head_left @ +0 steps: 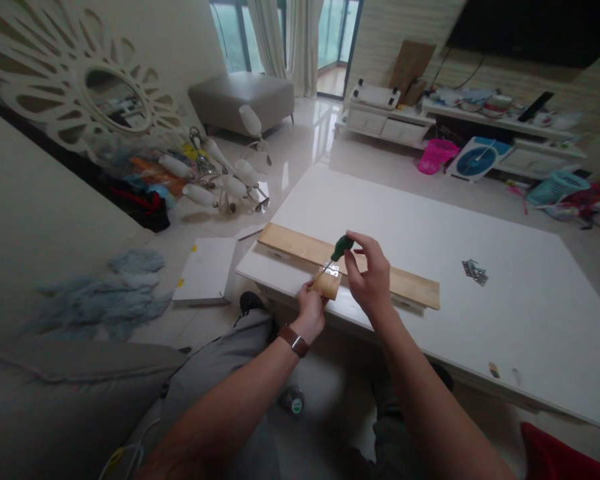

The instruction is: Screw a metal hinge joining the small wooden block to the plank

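Observation:
A long wooden plank (295, 245) lies across the near left part of the white table (430, 227). My left hand (311, 308) grips a small wooden block (327, 285) at the plank's near edge, where a small metal hinge (332, 269) sits. My right hand (370, 270) is closed round a green-handled screwdriver (341, 247), whose tip points down at the hinge. A brown watch (294, 340) is on my left wrist.
A few loose metal hinges (475, 271) lie on the table to the right. On the floor to the left are a white panel (206, 270), a chandelier (220, 177) and blue cloth (105, 293). A bottle (293, 400) stands between my feet.

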The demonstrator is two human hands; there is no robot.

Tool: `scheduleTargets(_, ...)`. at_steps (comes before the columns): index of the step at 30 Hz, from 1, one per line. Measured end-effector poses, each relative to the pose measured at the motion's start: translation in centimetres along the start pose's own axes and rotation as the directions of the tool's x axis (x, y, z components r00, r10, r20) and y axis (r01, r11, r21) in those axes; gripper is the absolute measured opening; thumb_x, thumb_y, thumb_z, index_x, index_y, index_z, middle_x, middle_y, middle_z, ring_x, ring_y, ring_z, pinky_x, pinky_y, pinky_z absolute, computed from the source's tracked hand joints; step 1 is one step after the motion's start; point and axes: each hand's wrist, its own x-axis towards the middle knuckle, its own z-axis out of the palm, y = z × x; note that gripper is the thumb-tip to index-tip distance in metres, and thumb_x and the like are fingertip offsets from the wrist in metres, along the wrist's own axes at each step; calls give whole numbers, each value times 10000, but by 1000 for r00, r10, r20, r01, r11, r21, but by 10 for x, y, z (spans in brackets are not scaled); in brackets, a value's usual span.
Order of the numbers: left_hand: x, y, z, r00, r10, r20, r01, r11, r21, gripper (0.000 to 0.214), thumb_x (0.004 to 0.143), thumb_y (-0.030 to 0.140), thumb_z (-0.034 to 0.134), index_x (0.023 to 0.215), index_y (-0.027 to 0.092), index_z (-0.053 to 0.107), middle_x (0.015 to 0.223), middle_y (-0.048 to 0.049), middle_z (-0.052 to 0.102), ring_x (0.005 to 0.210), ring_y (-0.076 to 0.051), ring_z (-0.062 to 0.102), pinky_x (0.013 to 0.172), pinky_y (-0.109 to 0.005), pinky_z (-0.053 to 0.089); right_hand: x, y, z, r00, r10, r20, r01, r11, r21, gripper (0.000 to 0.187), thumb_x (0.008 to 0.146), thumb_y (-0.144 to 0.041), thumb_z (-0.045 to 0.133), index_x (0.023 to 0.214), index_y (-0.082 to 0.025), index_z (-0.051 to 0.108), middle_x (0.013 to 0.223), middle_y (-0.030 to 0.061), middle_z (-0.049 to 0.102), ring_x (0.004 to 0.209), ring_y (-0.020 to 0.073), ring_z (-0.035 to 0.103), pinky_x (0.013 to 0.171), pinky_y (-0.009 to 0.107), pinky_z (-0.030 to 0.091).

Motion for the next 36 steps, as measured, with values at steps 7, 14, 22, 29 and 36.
scheduleTargets(7, 6, -4, 0, 1000, 9, 2, -9, 1000, 5, 429, 719, -92, 535, 1059, 160, 601, 935, -53, 688, 781, -167, 672, 716, -268, 549, -1, 1, -1, 999, 20, -39, -22, 998, -57, 289, 949, -194, 697, 1217, -298, 724, 1100, 74, 651, 1028, 246, 652, 820, 447, 597)
scheduleTargets(14, 9, -7, -3, 1000, 4, -3, -4, 1000, 2, 467, 719, -103, 537, 1096, 164, 611, 906, -47, 684, 788, -176, 663, 750, -284, 545, 0, 0, -1, 999, -31, -28, 30, 999, -38, 370, 985, -137, 614, 1287, -323, 720, 1115, 71, 678, 1039, 229, 670, 834, 427, 592)
scheduleTargets(22, 7, -5, -2, 1000, -4, 1, 4, 1000, -17, 431, 727, -98, 550, 1072, 154, 609, 924, -63, 690, 792, -186, 667, 748, -295, 555, 1, -1, -2, 1000, -4, 5, 5, 1000, -19, 433, 986, -126, 574, 1338, -346, 697, 1231, 89, 692, 1156, 262, 660, 894, 476, 592)
scheduleTargets(29, 5, -3, -2, 1000, -11, 17, 11, 1000, -11, 460, 702, -118, 505, 1050, 164, 611, 928, -64, 684, 846, -204, 682, 808, -319, 567, 0, 0, -2, 997, 61, -35, -64, 994, -87, 224, 928, -259, 732, 1151, -281, 749, 1012, 59, 622, 964, 237, 631, 828, 451, 585)
scheduleTargets(36, 4, -2, 0, 1000, 0, -2, 0, 1000, 12, 433, 714, -110, 506, 1039, 161, 594, 937, -65, 677, 805, -189, 658, 759, -304, 549, 0, 0, -1, 1000, -27, -4, 27, 999, -19, 463, 969, -107, 560, 1373, -311, 658, 1238, 96, 689, 1141, 254, 653, 864, 450, 593)
